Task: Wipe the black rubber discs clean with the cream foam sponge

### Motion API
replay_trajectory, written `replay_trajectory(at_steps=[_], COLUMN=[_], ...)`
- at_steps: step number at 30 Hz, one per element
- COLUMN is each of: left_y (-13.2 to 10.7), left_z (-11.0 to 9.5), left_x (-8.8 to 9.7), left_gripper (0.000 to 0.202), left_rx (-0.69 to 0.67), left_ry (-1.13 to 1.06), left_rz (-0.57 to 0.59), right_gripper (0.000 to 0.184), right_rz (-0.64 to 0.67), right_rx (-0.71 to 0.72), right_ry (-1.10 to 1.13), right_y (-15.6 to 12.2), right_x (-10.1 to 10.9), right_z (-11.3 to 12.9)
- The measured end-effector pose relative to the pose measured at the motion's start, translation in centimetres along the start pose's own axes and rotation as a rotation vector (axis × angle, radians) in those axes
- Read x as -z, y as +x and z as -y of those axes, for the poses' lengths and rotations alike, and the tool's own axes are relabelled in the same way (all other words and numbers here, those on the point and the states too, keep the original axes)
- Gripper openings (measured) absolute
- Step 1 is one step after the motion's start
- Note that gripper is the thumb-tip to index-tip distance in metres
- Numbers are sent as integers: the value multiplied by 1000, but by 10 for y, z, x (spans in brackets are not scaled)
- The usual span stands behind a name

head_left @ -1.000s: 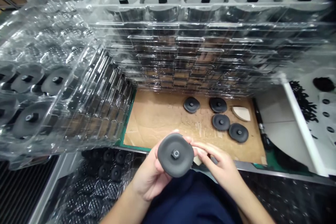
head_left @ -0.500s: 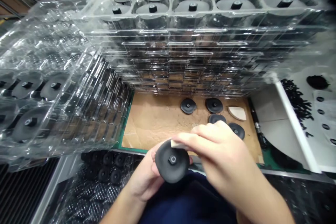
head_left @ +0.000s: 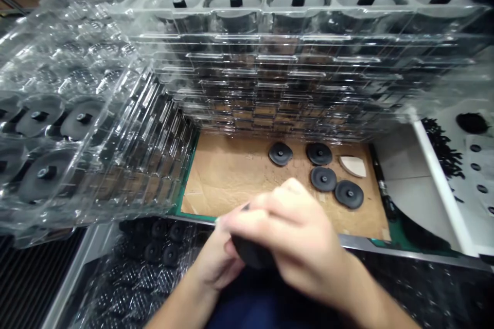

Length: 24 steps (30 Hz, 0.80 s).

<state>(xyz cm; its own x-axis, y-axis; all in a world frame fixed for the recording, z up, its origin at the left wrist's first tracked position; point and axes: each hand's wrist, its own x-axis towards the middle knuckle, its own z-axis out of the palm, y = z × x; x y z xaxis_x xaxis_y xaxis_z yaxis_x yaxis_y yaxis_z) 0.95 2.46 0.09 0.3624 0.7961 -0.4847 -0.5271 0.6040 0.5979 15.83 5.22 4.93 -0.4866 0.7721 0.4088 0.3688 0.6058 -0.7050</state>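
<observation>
My left hand (head_left: 214,262) grips a black rounded disc (head_left: 252,254) low in front of my body, fingers beneath its edge. Over the disc lies my right hand (head_left: 295,226), closed and slightly blurred, covering the disc's centre and most of its top. The small cream-coloured pad pinched in the right hand is now almost hidden, with a pale bit showing by the left fingertips. On the brown cardboard (head_left: 224,175) beyond lie several similar discs with centre studs, among them one disc (head_left: 349,194) nearest my right hand. Beside them rests a pale wedge-shaped block (head_left: 353,166).
Tall stacks of clear plastic trays rise behind (head_left: 270,67) and at left (head_left: 92,149), their top pockets holding black discs. A white-edged bin (head_left: 440,180) stands right, near small black parts (head_left: 442,146). Another tray of discs (head_left: 142,267) sits low at left.
My right hand has moved left across the disc, covering its centre stud and upper face. The discs on the cardboard show more fully now. The view has shifted slightly.
</observation>
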Motion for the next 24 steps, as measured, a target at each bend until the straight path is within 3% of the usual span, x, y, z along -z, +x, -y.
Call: replay_trajectory(at_steps=[3, 6, 10, 14, 16, 18, 21, 24], left_y=[-3, -6, -8, -6, -5, -6, -9, -11], left_z=[4, 8, 9, 8, 7, 6, 4, 4], left_x=[10, 22, 28, 23, 18, 15, 13, 13], left_gripper=[64, 65, 63, 64, 66, 65, 54, 59], left_rx=[-59, -85, -86, -75, -70, -63, -55, -89], left_ry=[-105, -206, -227, -216, -196, -162, -118, -117], left_rz=[12, 39, 16, 24, 14, -19, -71, -91], right_gripper=[24, 23, 22, 24, 23, 22, 24, 21], right_rz=[-80, -17, 85, -25, -185, -316, -173, 28], right_rx=[-276, -495, -562, -623, -585, -406, -112, -130], right_ry=[3, -41, -41, -54, -61, -69, -3, 49], right_y=[-14, -45, -82, -71, -51, -29, -11, -6], right_x=[-5, -24, -55, -42, -27, -17, -15, -19], right_z=[-29, -56, -70, -51, -28, -4, 22, 27])
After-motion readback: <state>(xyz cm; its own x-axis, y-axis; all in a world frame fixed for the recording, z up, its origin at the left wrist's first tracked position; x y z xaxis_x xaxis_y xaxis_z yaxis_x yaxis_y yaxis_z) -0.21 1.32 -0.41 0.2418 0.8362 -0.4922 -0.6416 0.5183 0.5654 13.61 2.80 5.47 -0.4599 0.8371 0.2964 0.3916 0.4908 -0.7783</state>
